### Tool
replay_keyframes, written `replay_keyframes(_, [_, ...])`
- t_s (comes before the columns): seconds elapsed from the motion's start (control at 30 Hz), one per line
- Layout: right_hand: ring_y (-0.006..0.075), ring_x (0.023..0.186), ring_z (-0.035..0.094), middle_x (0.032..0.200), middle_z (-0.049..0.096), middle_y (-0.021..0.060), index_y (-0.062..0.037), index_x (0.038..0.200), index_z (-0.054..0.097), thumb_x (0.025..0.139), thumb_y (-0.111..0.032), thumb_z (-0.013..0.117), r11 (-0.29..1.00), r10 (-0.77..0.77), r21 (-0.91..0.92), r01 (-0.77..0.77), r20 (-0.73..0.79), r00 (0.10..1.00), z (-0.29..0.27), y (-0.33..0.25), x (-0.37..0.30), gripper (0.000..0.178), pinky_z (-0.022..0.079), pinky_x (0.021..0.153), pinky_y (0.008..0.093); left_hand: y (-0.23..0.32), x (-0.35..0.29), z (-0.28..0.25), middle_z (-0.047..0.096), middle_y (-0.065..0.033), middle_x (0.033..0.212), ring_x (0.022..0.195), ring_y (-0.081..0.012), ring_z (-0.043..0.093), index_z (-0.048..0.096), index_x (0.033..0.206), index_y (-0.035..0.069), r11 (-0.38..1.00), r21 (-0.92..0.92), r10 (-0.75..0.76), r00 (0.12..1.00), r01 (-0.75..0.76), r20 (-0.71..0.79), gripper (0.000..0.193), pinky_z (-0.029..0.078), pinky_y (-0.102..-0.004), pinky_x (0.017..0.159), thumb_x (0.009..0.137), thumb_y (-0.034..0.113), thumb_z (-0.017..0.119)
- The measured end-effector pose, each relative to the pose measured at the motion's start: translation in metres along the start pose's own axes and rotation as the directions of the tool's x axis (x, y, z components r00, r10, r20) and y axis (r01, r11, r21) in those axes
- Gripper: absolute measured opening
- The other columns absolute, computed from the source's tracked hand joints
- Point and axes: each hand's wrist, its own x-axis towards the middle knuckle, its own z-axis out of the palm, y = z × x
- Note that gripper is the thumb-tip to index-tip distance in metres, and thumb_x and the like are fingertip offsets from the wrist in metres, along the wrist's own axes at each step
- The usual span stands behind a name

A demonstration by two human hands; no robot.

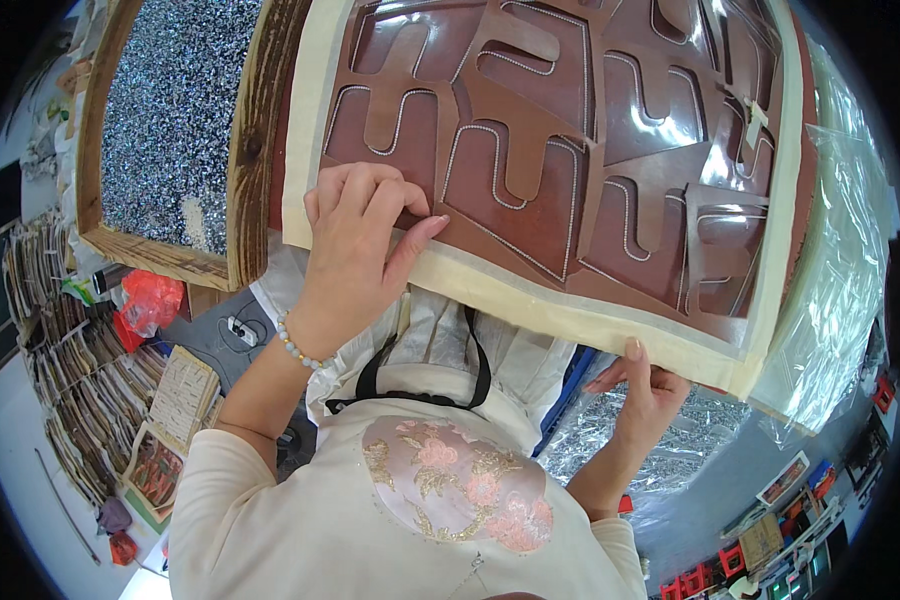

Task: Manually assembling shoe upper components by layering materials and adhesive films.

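Observation:
My left hand [355, 225] rests at the lower left of a large panel, fingers bent over the brown sheet [490, 245]. Its thumb and index fingertips come close together; whatever lies between them cannot be made out. Rows of small pale beads outline brown T-shaped and looped cut-out pieces [535, 155] on that sheet, under glossy clear film. Cream masking tape [510, 297] borders the panel. At its near edge, right of the middle, my right hand [650, 390] grips the taped rim, thumb on top and fingers below. A beaded bracelet [305, 357] circles my left wrist.
A wooden tray [160, 255] of dark glittering beads [175, 110] stands left of the panel. Crumpled clear plastic film [835, 260] lies along the right side. Stacked boards or folders [95, 390] and a red plastic bag [152, 302] are at lower left.

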Motion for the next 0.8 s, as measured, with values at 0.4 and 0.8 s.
replay_keyframes(0.4, [0.0136,0.046,0.058,0.068,0.065,0.0107,0.0063,0.087,0.064,0.081,-0.003,0.07,0.998,0.056,-0.002,-0.056,-0.021,0.998,0.002,0.0,0.002,0.013,0.049,0.042,0.0243,0.0,0.018,-0.003,0.047,-0.0022,0.089,0.09,-0.0249,0.041,0.055,0.081,0.011,0.997,-0.075,-0.022,0.993,0.03,0.112,0.022,0.029,-0.0381,0.077,0.077,0.023,0.073])
replay_keyframes(0.8, [0.0151,0.041,0.057,0.066,0.064,0.0126,0.0077,0.087,0.062,0.085,-0.002,0.065,0.999,-0.03,-0.037,0.03,-0.002,1.0,0.003,0.008,0.009,0.01,0.049,0.037,0.0267,-0.009,0.021,0.008,0.046,-0.0028,0.088,0.09,-0.0251,0.04,0.054,0.08,0.01,0.986,-0.15,-0.046,0.987,0.069,0.154,0.022,0.029,-0.0377,0.077,0.077,0.022,0.073])
